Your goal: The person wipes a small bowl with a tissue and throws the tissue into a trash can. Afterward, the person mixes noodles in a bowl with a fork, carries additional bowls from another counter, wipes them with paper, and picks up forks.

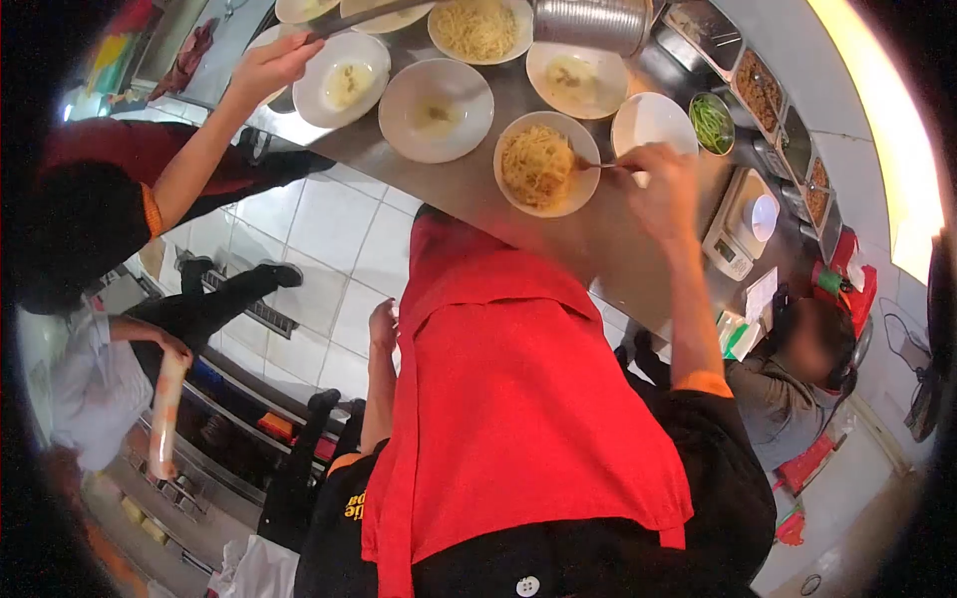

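The near noodles (pixel 536 165) are orange-yellow, their bowl (pixel 582 191) white, the far noodles (pixel 478 28) paler; the apron (pixel 528 419) is red, the shirt (pixel 723 458) black with orange cuffs (pixel 704 383), the floor tiles (pixel 329 214) white.

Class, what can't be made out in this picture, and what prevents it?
All in the head view:
Far end of the utensil in the right hand: hidden in the noodles.
Reading on the scale display: too small.
Rest of the metal can: cut off by the top edge.
Whether the left hand touches the red apron: too small and blurred.
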Available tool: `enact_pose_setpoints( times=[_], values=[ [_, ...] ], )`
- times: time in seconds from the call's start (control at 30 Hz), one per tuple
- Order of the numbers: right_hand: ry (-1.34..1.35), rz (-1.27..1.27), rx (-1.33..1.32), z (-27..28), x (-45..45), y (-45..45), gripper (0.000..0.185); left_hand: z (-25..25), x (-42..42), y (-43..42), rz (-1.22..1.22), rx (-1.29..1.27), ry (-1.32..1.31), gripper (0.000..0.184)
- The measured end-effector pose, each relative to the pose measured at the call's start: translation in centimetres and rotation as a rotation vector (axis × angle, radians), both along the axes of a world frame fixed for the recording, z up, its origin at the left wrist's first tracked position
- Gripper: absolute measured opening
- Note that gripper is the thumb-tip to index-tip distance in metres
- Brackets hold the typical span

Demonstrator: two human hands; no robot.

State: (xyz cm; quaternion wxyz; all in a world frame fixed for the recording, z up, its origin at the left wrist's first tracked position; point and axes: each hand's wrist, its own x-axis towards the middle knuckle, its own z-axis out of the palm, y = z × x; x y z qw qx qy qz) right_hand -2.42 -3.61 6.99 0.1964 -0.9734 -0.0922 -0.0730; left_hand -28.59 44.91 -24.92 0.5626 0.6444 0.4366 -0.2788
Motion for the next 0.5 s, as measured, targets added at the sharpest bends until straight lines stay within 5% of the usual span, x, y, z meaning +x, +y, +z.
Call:
enact_pose_setpoints(
  times=[0.07,0.13,0.2,0.27,0.3,0.33,0.4,0.47,0.5],
  values=[
    [0.016,-0.016,-0.121,2.8,0.0,-0.6,0.004,-3.3,-2.0,1.2,-0.106,-0.024,-0.187,0.039],
    [0.019,-0.050,-0.234,1.5,0.3,-0.6,0.007,-4.3,-1.9,1.9,0.269,-0.310,0.066,0.039],
    [0.023,0.027,-0.232,-4.2,0.4,0.3,0.009,-1.4,-0.9,1.9,0.149,-0.285,0.006,0.038],
    [0.142,-0.022,-0.114,-4.9,0.6,1.2,0.009,-0.4,0.2,1.6,-0.447,0.127,-0.180,0.039],
    [0.208,-0.065,0.013,-4.5,0.7,1.0,0.009,3.4,2.4,-0.6,0.123,-0.049,0.050,0.038],
    [0.276,-0.106,0.140,-4.1,0.5,0.6,0.010,4.4,2.9,-0.6,-0.067,0.046,-0.022,0.039],
    [0.190,-0.105,0.249,-0.4,0.3,-0.6,0.007,3.3,3.4,-0.4,0.160,-0.109,0.018,0.040],
    [-0.054,-0.042,-0.153,4.9,0.2,-0.6,0.007,4.5,3.9,-1.1,0.034,-0.024,-0.084,0.043],
    [-0.054,-0.045,-0.153,4.4,0.2,-0.5,0.007,4.0,4.3,-1.1,0.013,-0.005,-0.017,0.043]
  ],
)
